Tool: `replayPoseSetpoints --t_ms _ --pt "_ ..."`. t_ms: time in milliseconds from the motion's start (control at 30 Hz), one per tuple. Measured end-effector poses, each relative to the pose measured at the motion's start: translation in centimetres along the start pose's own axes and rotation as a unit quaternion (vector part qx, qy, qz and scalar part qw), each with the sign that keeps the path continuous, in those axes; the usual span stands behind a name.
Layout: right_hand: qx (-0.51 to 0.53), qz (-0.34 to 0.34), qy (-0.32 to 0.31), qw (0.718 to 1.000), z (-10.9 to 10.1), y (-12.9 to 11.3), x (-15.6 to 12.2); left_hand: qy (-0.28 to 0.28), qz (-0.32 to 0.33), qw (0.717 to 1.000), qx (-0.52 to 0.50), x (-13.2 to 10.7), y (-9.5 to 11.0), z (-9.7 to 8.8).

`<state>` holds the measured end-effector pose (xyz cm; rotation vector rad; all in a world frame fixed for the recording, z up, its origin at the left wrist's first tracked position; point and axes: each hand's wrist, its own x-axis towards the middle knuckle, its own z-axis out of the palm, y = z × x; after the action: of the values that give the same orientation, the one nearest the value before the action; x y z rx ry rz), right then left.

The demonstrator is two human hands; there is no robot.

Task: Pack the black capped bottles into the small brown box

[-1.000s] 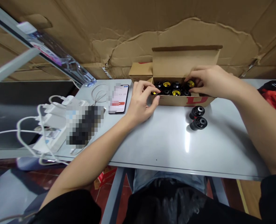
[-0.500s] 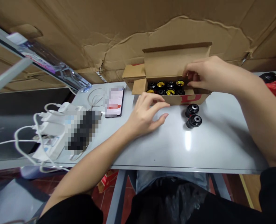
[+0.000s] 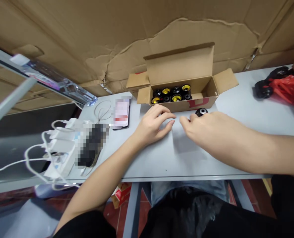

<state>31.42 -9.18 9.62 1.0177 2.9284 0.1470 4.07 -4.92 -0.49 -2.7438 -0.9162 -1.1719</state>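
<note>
My left hand (image 3: 153, 125) rests on the table in front of the carton, fingers curved and apart, nothing in them. To its right, my right hand (image 3: 203, 130) is low over the table, back of the hand up, fingers curled downward; whatever lies within them is hidden. Just beyond its knuckles a black lamp holder (image 3: 201, 112) shows on the table. The open cardboard carton (image 3: 178, 106) holds several black lamp holders, some with the yellow threaded inside facing up, like this socket (image 3: 176, 98). They fill its left part.
Left of my hands lie a phone (image 3: 121, 114), a pixelated dark object (image 3: 92, 145) and a power strip (image 3: 60, 165) with white plugs and cables. A water bottle (image 3: 55, 79) leans on the shelf frame. At far right is a red plastic bag (image 3: 288, 87) beside black parts.
My right hand has come out of the carton's right end, down and left over the table. It now covers one of two lamp holders seen there. My left hand barely moved.
</note>
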Motion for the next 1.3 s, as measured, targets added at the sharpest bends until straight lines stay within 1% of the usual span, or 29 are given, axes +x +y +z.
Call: replayPoseSetpoints --t_ms 67,133,200,233,267,300,400,467,567,667,767,833,867,967,1033,1100,1200,1300 --pt "-0.019 -0.021 -0.022 0.999 0.4 -0.3 0.7 0.001 0.005 0.999 -0.052 0.0 -0.2 -0.2" --pt "0.001 -0.064 -0.041 0.997 0.6 0.5 1.6 0.012 -0.003 0.993 -0.121 -0.1 -0.6 -0.4" --pt "0.077 -0.128 -0.047 0.988 0.7 2.2 2.7 0.039 -0.026 0.985 -0.166 -0.1 -0.9 -0.5" --pt "0.126 -0.15 -0.045 0.98 0.7 3.4 3.3 0.053 -0.037 0.983 -0.171 -0.1 -1.0 -0.6" --pt "0.176 -0.172 -0.032 0.969 0.7 4.6 3.9 0.063 -0.047 0.983 -0.167 -0.1 -1.2 -0.6" --pt "0.224 -0.186 -0.005 0.957 0.7 5.7 4.5 0.068 -0.054 0.984 -0.156 0.0 -1.3 -0.6" --pt "0.321 -0.143 0.095 0.931 0.7 8.4 5.8 0.068 -0.059 0.991 -0.094 0.1 -1.5 -0.5" --pt "0.35 -0.104 0.124 0.923 0.7 9.1 6.3 0.08 -0.063 0.994 -0.051 0.1 -1.6 -0.3" --pt "0.383 -0.082 0.126 0.912 0.9 9.0 6.5 0.096 -0.1 0.99 -0.016 -0.2 -1.7 0.1" --pt "0.446 -0.093 0.116 0.883 1.3 8.5 6.8 0.102 -0.129 0.986 -0.013 -0.4 -1.8 0.3" --pt "0.512 -0.093 0.104 0.847 2.0 8.4 7.2 0.108 -0.12 0.987 -0.021 -0.4 -1.7 0.3" --pt "0.538 -0.09 0.112 0.83 2.6 8.3 7.4 0.117 -0.105 0.987 -0.024 -0.3 -1.5 0.3" --pt "0.545 -0.092 0.126 0.824 2.8 8.3 7.6 0.123 -0.098 0.987 -0.025 -0.2 -1.4 0.2" --pt "0.542 -0.093 0.164 0.819 3.1 8.4 7.7 0.126 -0.088 0.988 -0.022 0.1 -1.2 -0.1" --pt "0.536 -0.08 0.173 0.822 2.8 8.5 7.6 0.117 -0.101 0.988 -0.01 0.2 -1.0 -0.2" --pt "0.538 -0.056 0.17 0.824 2.3 8.8 7.4 0.115 -0.115 0.987 0.002 0.2 -0.9 -0.3" --pt "0.548 -0.011 0.177 0.818 1.4 9.6 7.0 0.122 -0.115 0.986 0.004 0.2 -0.7 -0.2" --pt "0.545 0.034 0.196 0.815 0.9 10.4 6.7 0.114 -0.12 0.986 0.003 0.2 -0.7 -0.3"
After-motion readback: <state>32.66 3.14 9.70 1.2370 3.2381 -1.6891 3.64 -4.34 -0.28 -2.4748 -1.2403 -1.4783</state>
